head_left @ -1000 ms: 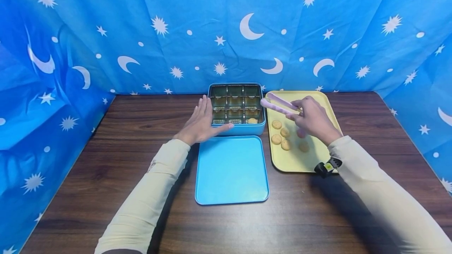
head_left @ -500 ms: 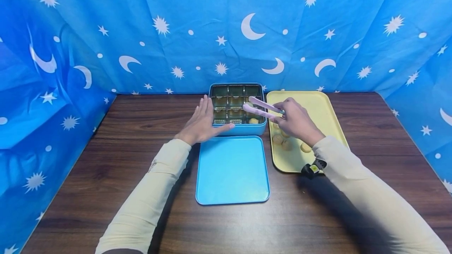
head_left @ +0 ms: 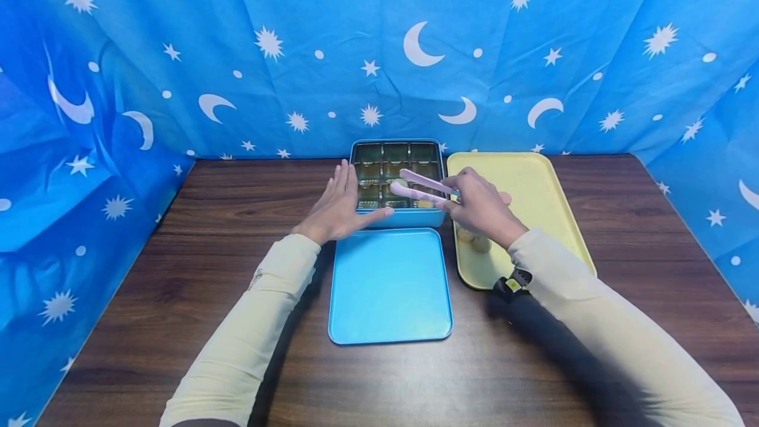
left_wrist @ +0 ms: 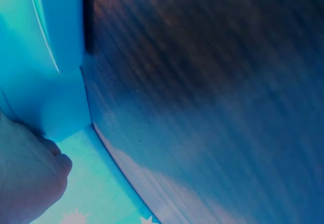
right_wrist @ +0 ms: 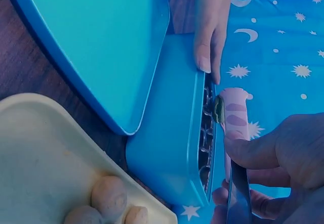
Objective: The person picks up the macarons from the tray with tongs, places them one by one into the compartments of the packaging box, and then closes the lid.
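In the head view a blue tin holds a clear-walled divided insert; a round cookie lies in its front right compartment. My left hand rests along the tin's left side with straight fingers, its thumb spread along the front. My right hand grips pink tongs, whose tips are over the middle of the tin. Between those tips sits a small rounded greenish piece, seen in the right wrist view; it may be a cookie. The left wrist view catches only part of my left hand against the tin.
The blue lid lies in front of the tin. To the right is a yellow tray with several cookies, partly hidden by my right hand and arm. A blue star-patterned cloth hangs behind the dark wooden table.
My right hand has moved left with the tongs, from over the tray to the tin, and the tips went from its right edge to its middle. My left hand has stayed in place.
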Demonstrator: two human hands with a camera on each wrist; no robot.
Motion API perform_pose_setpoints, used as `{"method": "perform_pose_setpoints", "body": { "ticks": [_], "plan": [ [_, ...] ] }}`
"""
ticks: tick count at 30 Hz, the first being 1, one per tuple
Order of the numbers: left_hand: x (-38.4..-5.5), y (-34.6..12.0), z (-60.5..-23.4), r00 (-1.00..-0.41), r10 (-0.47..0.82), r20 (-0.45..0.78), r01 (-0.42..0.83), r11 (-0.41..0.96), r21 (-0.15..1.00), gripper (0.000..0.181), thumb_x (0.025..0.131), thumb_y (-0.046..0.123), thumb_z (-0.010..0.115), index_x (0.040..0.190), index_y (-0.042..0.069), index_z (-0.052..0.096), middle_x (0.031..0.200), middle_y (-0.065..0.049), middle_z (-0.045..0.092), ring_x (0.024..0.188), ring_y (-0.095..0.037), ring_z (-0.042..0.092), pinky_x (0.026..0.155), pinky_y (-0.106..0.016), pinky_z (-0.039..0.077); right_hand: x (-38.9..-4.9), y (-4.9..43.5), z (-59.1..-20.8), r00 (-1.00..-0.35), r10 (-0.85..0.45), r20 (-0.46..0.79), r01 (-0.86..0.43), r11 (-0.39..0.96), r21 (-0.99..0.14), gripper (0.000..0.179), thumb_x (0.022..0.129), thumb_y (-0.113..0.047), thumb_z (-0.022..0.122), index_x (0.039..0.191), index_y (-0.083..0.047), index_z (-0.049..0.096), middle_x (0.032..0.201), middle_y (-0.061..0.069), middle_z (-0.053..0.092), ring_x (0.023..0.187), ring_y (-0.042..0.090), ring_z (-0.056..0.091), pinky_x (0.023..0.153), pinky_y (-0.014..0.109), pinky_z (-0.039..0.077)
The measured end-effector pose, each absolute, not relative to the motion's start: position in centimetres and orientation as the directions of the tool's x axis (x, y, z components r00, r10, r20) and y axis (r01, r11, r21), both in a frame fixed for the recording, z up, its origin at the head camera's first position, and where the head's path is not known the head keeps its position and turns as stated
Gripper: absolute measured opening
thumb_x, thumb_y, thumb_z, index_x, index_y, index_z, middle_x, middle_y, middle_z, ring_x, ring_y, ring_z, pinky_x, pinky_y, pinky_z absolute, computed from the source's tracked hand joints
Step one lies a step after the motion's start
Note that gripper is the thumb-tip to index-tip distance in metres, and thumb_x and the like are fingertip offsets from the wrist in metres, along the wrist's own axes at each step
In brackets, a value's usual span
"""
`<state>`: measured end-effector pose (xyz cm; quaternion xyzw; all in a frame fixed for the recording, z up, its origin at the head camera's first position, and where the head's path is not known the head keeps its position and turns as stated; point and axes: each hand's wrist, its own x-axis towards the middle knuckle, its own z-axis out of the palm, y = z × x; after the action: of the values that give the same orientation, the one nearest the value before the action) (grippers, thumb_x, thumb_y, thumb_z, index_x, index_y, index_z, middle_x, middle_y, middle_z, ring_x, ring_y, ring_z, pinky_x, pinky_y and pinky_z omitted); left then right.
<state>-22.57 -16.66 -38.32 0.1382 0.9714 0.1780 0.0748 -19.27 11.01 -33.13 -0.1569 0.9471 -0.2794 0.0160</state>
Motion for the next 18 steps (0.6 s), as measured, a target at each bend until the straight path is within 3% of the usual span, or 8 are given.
{"method": "perform_pose_setpoints", "body": {
  "ticks": [18],
  "plan": [
    [-22.72, -16.63, -38.34, -0.951, 0.293, -0.094, 0.242, 0.900, 0.363, 0.128, 0.083, 0.088, 0.044, 0.160, 0.001, -0.011, 0.167, -0.016, -0.018, 0.154, -0.032, -0.014, 0.124, -0.049, 0.001, -19.26, 11.63, -32.55, -0.955, -0.297, 0.020, -0.260, 0.798, -0.544, 0.040, 0.096, -0.015, 0.072, 0.129, 0.006, 0.065, 0.116, 0.022, 0.060, 0.100, 0.032, 0.053, 0.083, 0.049, 0.047]
  ]
}}
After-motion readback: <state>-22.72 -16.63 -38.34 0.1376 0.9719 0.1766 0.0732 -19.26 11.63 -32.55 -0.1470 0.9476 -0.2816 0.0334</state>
